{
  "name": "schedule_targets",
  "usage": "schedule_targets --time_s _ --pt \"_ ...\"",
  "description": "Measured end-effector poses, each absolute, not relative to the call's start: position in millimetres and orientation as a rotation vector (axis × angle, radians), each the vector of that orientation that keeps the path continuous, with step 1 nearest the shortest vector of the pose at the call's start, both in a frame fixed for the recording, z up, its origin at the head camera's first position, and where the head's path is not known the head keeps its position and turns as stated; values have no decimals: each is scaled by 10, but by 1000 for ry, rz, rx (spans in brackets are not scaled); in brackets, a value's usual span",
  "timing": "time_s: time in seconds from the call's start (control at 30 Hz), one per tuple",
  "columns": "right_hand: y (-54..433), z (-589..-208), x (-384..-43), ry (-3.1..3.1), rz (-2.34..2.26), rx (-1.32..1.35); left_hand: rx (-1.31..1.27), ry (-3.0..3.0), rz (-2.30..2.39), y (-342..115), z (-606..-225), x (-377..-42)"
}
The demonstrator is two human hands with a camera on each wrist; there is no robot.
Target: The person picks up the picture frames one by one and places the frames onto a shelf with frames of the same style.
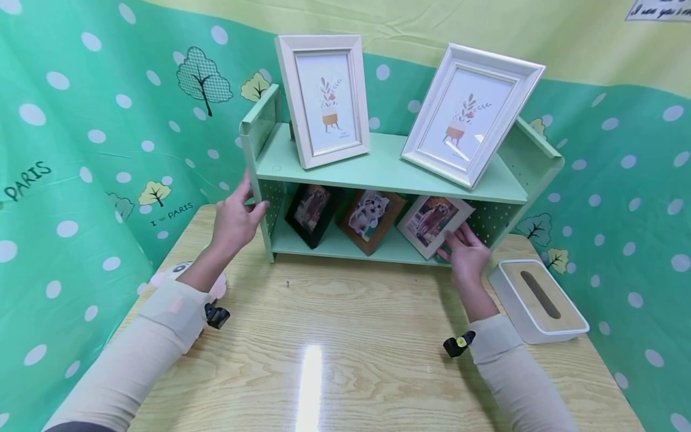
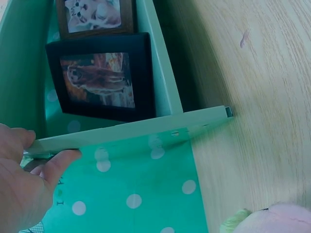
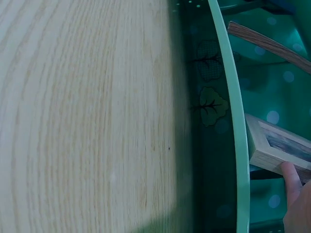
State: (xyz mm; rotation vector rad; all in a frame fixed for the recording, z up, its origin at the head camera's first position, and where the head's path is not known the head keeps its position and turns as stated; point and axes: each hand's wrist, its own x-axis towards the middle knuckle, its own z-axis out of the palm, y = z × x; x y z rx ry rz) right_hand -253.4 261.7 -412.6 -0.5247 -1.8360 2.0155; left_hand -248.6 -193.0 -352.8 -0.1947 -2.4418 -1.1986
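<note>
A two-tier light green shelf (image 1: 345, 170) stands on the wooden table. My left hand (image 1: 235, 219) grips the edge of its left side panel, the thumb in front; the left wrist view shows this hand (image 2: 29, 179) at the panel's edge. On the lower tier lean a black photo frame (image 1: 312, 214), a brown photo frame (image 1: 396, 207) with a kitten picture and a pale photo frame (image 1: 430, 252). My right hand (image 1: 471, 255) holds the pale frame by its right side, some fingers hidden behind it. In the right wrist view, a finger rests on the frame's (image 3: 267, 158) edge.
Two larger white picture frames (image 1: 304, 102) (image 1: 429, 102) lean on the upper tier. A white tissue box (image 1: 515, 306) with a wooden lid stands at the right. A pink plush toy (image 1: 218, 288) lies partly behind my left forearm. Polka-dot green cloth hangs behind the table (image 1: 367, 336).
</note>
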Motion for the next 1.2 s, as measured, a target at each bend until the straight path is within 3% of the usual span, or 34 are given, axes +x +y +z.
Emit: schedule_targets --time_s 0.9,1.2 --pt "2687 -4160 -2425 -1840 2067 -480 -178 -2474 -1267 -1951 -3506 -2453" --pt "2747 -4108 -2201 -1828 2151 -471 -161 -2421 -1287 -2033 -3444 -2190"
